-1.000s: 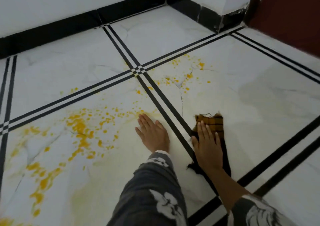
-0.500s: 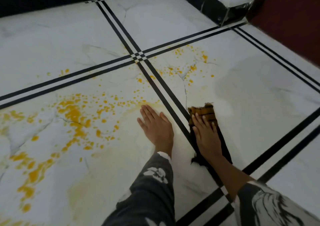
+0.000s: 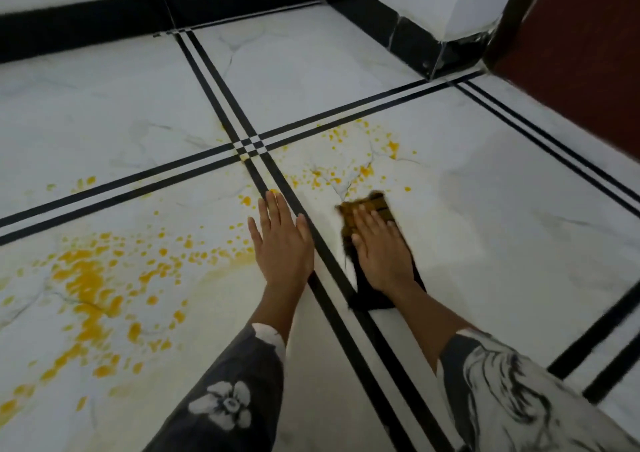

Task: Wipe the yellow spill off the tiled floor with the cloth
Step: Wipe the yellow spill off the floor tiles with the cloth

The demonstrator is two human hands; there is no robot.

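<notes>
Closest in, patterned sleeves (image 3: 228, 399) are seen, with bare forearms reaching out from them over the tiled floor (image 3: 502, 243). Next out, the left hand (image 3: 282, 243) is laid flat on bare tile, fingers straight and nothing held, its thumb side just beside the black double stripe (image 3: 367, 365). Across that stripe the right hand (image 3: 381, 247) is pressed palm-down on the cloth (image 3: 375, 205). The fingers are extended, not clenched, so the cloth is pinned to the floor rather than grasped. The cloth is laid lengthwise, near to far, roughly parallel to the stripe. Its dark tail is tucked under the wrist and its yellow-stained front end shows past the fingertips. Straight ahead of that front end, just beyond it, a smaller scatter of drops (image 3: 346, 174) is waiting, so a forward push along the cloth's own long axis is judged to be what is called for. The heavy part of the yellow spill (image 3: 86, 278) is found well off to the left, past the stripe. It lies nearer the left hand, yet the cloth is under the right. Farthest out, the stripe crossing (image 3: 251, 145) and the black skirting (image 3: 242, 1) are picked up.
</notes>
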